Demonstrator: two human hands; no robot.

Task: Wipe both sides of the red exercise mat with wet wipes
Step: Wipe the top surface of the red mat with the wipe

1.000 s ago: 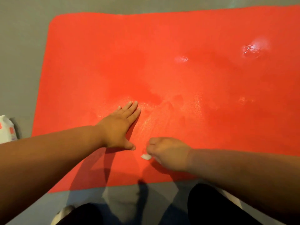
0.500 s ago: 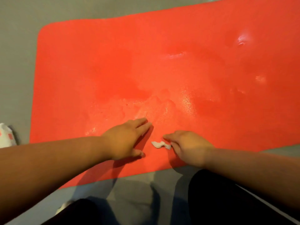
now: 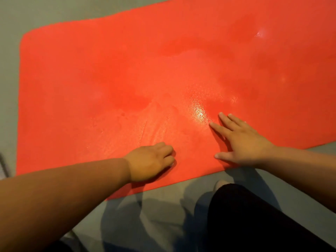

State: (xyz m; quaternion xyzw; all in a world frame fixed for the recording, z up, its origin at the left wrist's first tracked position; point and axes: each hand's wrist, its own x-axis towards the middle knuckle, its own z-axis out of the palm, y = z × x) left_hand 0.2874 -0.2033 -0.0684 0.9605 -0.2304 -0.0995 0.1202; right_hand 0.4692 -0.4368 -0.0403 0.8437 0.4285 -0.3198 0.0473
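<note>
Nearby, a grey floor (image 3: 11,15) surrounds the red exercise mat (image 3: 109,79). A dark trouser leg (image 3: 254,224) sits on that floor just short of the mat's near edge, with something pale (image 3: 221,184), too blurred to name, showing beside it. Shadows of both arms fall across the floor and the mat's near edge. The mat lies flat on the floor and fills most of the view, one rounded corner at the upper left and its right end running out of frame. Its surface is mottled: a wet, glossy patch (image 3: 200,113) shines just beyond the fingertips of the right hand (image 3: 243,142), faint streaks run down toward the left hand (image 3: 151,160), and a small glint (image 3: 260,33) shows far up on the right. The right hand rests palm down on the mat, fingers straight and spread, grasping nothing. The left hand rests near it on the mat with its fingers curled under; whether they enclose anything cannot be told.
</note>
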